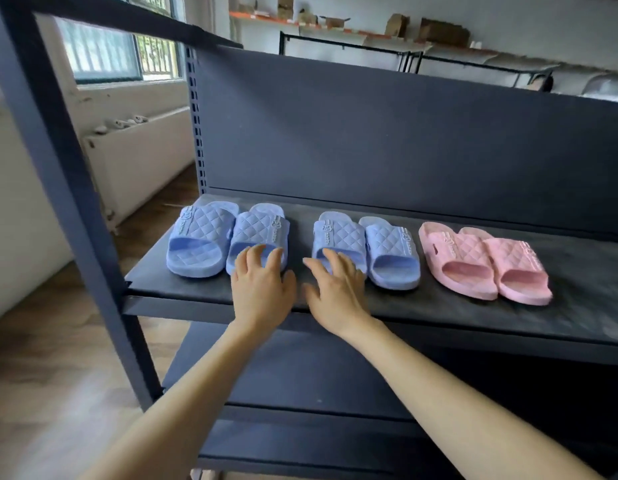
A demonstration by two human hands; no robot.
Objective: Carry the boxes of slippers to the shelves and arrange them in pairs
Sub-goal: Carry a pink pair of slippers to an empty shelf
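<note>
Reaching over the front edge of the dark shelf (439, 306), both hands lie flat on slipper heels. The left hand (262, 287) rests on the heel end of the right slipper in the left blue pair (259, 232), its fingers (253, 258) straight and spread. The right hand (337, 292) touches the heel end of the left slipper in the middle blue pair (338, 233), its fingers (340, 265) also spread and the thumb out over bare shelf between the 2 pairs. Neither hand curls round anything. All 6 slippers stand in 1 row near the shelf's front edge, toes toward the back panel (369, 133). The 2 blue pairs are toward the left end, and the pink pair (473, 261) is further right, slightly angled, its 2 slippers touching. A gap separates each pair from the next. A lower shelf (283, 372) sits beneath, and a window (103, 50) and white radiator (141, 157) lie beyond the left end.
</note>
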